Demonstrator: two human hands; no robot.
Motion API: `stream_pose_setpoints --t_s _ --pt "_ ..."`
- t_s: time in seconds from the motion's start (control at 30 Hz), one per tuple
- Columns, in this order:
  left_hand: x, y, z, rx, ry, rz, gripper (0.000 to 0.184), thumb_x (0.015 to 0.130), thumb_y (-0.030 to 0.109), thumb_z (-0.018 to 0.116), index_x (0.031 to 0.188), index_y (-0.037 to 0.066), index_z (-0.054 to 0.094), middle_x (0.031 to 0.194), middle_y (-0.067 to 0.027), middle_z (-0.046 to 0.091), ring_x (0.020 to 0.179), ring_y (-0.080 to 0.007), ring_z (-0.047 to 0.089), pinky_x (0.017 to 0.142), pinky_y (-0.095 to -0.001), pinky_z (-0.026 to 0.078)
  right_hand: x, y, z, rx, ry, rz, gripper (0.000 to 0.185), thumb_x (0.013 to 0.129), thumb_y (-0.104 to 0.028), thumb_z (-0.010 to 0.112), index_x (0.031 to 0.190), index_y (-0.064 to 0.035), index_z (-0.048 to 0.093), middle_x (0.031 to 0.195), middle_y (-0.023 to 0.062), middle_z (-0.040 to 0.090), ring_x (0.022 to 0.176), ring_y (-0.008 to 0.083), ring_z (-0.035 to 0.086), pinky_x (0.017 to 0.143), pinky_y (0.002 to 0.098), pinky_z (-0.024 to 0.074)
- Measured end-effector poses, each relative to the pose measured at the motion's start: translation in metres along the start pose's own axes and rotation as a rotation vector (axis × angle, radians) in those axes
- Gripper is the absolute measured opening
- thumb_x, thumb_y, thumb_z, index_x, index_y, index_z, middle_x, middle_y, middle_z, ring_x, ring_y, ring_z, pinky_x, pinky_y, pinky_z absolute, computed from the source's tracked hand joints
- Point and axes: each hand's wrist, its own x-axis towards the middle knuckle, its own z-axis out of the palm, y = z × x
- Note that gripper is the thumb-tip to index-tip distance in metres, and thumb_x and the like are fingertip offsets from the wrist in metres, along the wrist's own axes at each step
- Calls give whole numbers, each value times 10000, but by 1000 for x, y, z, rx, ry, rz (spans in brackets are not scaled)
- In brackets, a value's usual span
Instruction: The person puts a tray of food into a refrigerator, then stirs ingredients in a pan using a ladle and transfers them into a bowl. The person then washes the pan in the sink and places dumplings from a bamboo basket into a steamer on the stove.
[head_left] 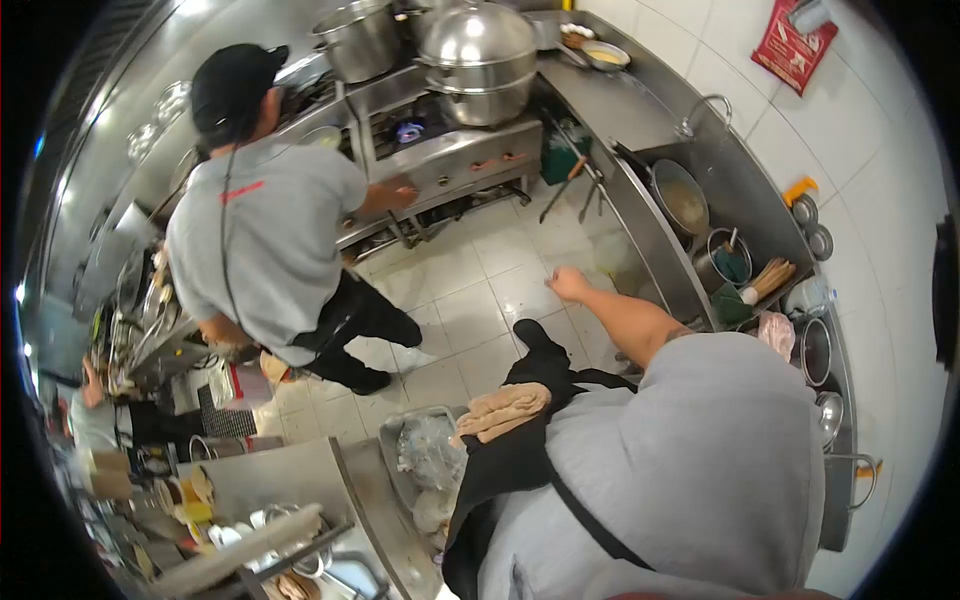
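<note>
My right hand (568, 285) looks loosely curled, can't tell if it grips anything, left out of view, pan (684, 208) up and right of it in the sink (655, 250), handle near the rim, so a careless arm swing could tip it

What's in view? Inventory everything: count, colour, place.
Stove: one, silver, top centre
Steamer: one, silver, on stove
Stockpot: one, silver, left of steamer
Bowl: one, silver, top right
Faucets: two, silver, right side
Pan: one, dark, below upper faucet
Wall packet: one, red, top right
Bin: one, grey, bottom centre
Small kitchenware: too cluttered to count, lower left
Co-workers: two, grey-shirted, left
Towel: one, tan, at apron
Right hand: one, bare, centre
Left hand: not in view
</note>
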Motion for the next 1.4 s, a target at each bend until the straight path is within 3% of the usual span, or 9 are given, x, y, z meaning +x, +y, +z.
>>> stream_pose_setpoints --t_s 0.43,0.57,0.67,0.7,0.87,1.0,1.03,1.13,1.4 --pt "45 -56 364 362 -597 -276 179 898 158 525 1019 32 565 866 -69 550 722 -199 566 562 -334 468 120 82 -137 408 212 5 222 843 -188 604 990 -43 686 913 177 694 805 297 662 739 379 502" --pt "68 -103 448 486 -761 -363 175 905 159 534 1014 27 574 840 -54 553 702 -182 561 552 -307 458 131 133 -267 483 967 90 124 897 -113 551 880 -33 644 717 80 632 580 196 596 551 337 477" --pt "78 -126 496 595 -882 -426 173 910 160 541 1009 23 581 820 -44 556 687 -169 556 545 -287 451 157 248 -369 1496 1328 420 173 891 -93 524 1046 -56 590 728 29 573 642 128 567 503 262 449" --pt "85 -132 509 634 -927 -440 173 912 160 544 1008 22 583 814 -40 556 682 -164 555 542 -280 448 162 278 -394 1356 1471 520 251 873 -110 543 1113 -59 599 765 36 587 656 148 568 509 289 460" --pt "133 -158 574 839 -1187 -456 170 921 161 556 1001 16 595 782 -22 560 657 -143 548 530 -246 436 92 350 -427 468 455 788 295 853 -127 558 1128 -55 637 852 72 659 718 209 620 606 364 495" --pt "144 -160 676 1068 -1497 44 209 925 183 574 1042 12 599 827 -51 597 717 -173 572 631 -284 462 -4 393 -336 -123 299 765 325 864 -300 547 799 2 650 829 222 660 789 405 622 726 475 495" --pt "137 -154 717 1099 -1566 293 223 926 191 579 1057 11 599 844 -62 609 739 -184 581 665 -299 471 -29 413 -300 -398 19 714 257 828 -228 555 800 -1 673 829 217 666 778 404 630 718 482 501" --pt "43 -87 845 1254 -1714 561 278 926 216 595 1101 -1 593 936 -108 641 840 -220 607 766 -335 491 -58 408 -261 -39 -64 1237 352 842 -185 581 1060 82 650 1097 268 646 1002 379 640 895 434 503" --pt "-275 -76 971 1115 -2170 1125 493 885 369 640 1216 11 569 1162 -203 615 1029 -342 626 865 -425 504 -59 418 -226 12 504 1519 277 884 -166 552 1083 25 581 958 261 656 964 429 625 864 481 504"
